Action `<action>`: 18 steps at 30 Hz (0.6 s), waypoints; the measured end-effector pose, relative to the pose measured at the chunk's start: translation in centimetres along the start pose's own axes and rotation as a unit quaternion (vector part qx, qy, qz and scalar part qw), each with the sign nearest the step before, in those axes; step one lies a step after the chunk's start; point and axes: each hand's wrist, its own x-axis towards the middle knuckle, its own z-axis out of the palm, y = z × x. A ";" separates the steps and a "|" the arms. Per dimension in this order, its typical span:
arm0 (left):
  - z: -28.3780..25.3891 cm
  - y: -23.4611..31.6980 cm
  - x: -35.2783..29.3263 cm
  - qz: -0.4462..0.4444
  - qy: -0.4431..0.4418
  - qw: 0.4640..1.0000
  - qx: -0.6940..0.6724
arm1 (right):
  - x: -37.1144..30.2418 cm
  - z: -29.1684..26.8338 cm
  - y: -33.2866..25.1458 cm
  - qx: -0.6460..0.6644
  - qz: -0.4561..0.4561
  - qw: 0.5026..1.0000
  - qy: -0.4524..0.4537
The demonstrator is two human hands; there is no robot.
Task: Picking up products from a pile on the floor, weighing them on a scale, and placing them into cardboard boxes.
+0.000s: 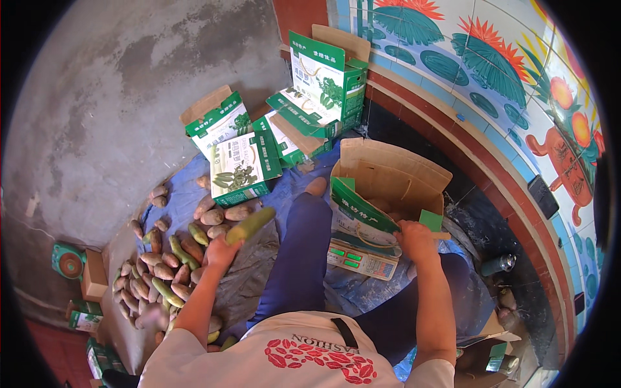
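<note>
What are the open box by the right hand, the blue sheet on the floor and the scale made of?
The open box: likely cardboard, because it's dull, plain brown inside and has stiff flaps.
The blue sheet: maybe plastic, thin and wrinkly, though cloth is possible.
The scale: its pale, smooth front looks like plastic, with glowing green displays; I can't tell about the rest.

Green radish (253, 224) — tilted, left of open carton (362, 216)

Flowers (497, 46) are painted on the tiled wall (469, 87) at right, and a green device (68, 262) is seen at left.
</note>
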 end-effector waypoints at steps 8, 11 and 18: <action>-6.2 14.3 3.2 0.197 0.091 0.951 -0.219 | 0.2 0.5 0.3 0.007 -0.004 1.000 0.009; -7.1 18.9 3.0 0.280 0.070 0.931 -0.224 | 0.0 0.3 0.1 0.004 -0.005 1.000 0.016; -4.8 27.7 2.9 0.546 0.122 0.826 -0.068 | -0.1 0.0 0.0 -0.003 -0.009 1.000 0.009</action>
